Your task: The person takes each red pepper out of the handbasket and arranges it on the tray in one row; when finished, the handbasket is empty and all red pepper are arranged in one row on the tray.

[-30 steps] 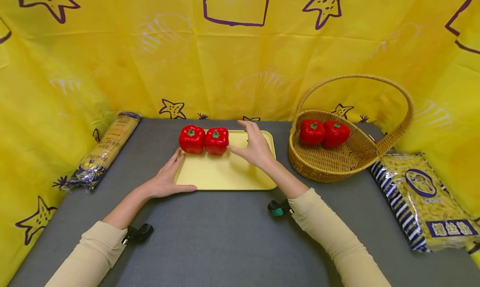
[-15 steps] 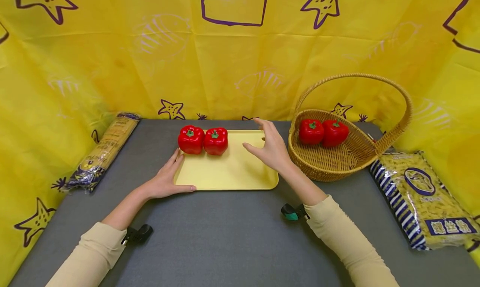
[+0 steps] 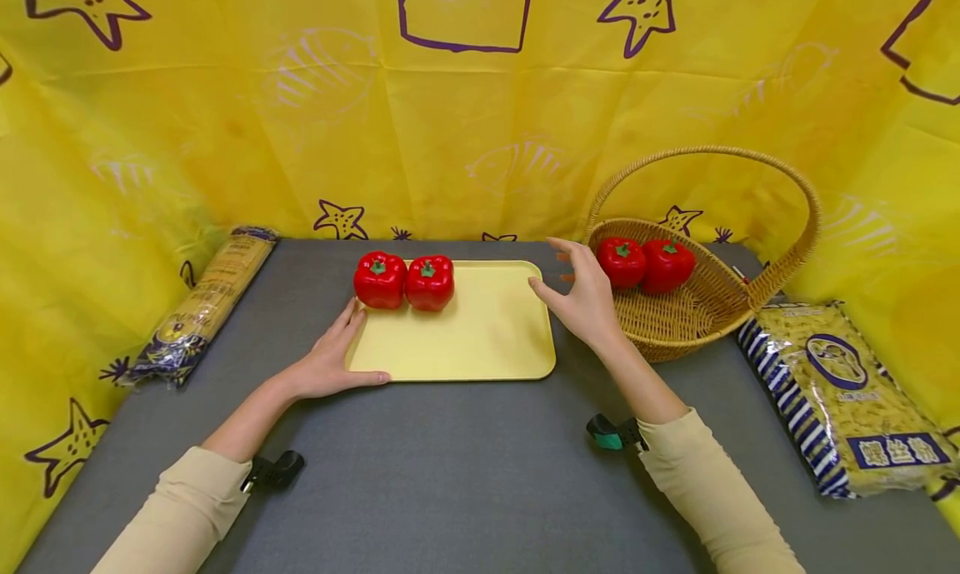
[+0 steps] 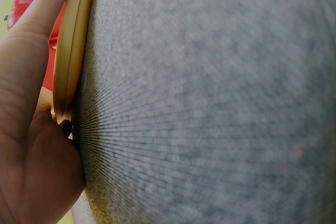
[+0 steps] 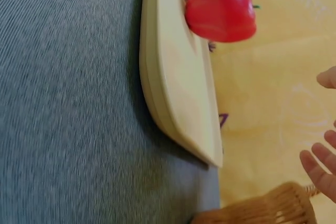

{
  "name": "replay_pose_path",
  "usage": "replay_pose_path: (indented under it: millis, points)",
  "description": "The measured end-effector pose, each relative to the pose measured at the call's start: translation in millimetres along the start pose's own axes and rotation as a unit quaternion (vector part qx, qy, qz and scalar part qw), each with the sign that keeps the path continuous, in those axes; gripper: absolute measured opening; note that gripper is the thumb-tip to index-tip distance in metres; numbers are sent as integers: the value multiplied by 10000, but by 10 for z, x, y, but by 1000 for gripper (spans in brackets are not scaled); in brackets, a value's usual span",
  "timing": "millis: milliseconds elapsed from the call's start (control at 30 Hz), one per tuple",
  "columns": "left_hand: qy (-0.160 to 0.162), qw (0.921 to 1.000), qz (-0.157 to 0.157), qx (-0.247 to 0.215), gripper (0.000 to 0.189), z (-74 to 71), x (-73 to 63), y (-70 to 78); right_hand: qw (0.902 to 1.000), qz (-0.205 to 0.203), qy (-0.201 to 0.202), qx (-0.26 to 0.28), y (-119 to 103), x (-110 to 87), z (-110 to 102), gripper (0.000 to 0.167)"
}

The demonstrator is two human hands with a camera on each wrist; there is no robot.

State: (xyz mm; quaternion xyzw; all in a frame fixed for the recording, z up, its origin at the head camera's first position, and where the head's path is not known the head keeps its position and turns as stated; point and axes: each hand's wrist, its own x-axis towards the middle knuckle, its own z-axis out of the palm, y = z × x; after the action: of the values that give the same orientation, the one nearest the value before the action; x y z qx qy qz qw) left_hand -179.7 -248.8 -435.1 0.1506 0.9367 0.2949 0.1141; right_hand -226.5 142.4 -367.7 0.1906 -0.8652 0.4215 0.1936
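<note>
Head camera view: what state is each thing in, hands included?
Yellow tray: flat on the grey table
Left tray pepper: upright, whole
Right tray pepper: upright, whole
Wicker basket: handle up, partly filled
Left basket pepper: whole, stem showing
Right basket pepper: whole, stem showing
Left hand: fingers spread, touching the tray
Right hand: empty, fingers apart
Left packet: lying down, looks unopened
Right bag: lying down, looks unopened

Yellow sea-print cloth [image 3: 442, 124] behind and beside a grey bench [image 3: 450, 482]
Purple-outlined starfish [image 3: 647, 12] and pale fish [image 3: 322, 72] pattern its creased folds.
</note>
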Motion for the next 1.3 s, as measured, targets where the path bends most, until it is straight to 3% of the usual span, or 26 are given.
replay_pose_path:
  millis: [433, 733, 867, 1000, 1300]
  points:
    - [-11, 10000, 27, -15, 119, -5, 3, 3, 9968, 313, 727, -150, 218, -35, -328, 43]
    - [-3, 10000, 5, -15, 118, -2, -6, 16, 9936, 667, 796, -455, 361, -45, -504, 41]
    - [13, 10000, 22, -5, 118, 1, -13, 8, 9923, 857, 489, -753, 397, -15, -601, 45]
    - [20, 10000, 27, -12, 117, 2, -12, -2, 9877, 1088, -147, -1115, 386, 67, -731, 51]
    - [8, 10000, 29, -19, 118, -1, -4, -18, 9595, 1552, -1639, -1686, 297, 359, -1001, 67]
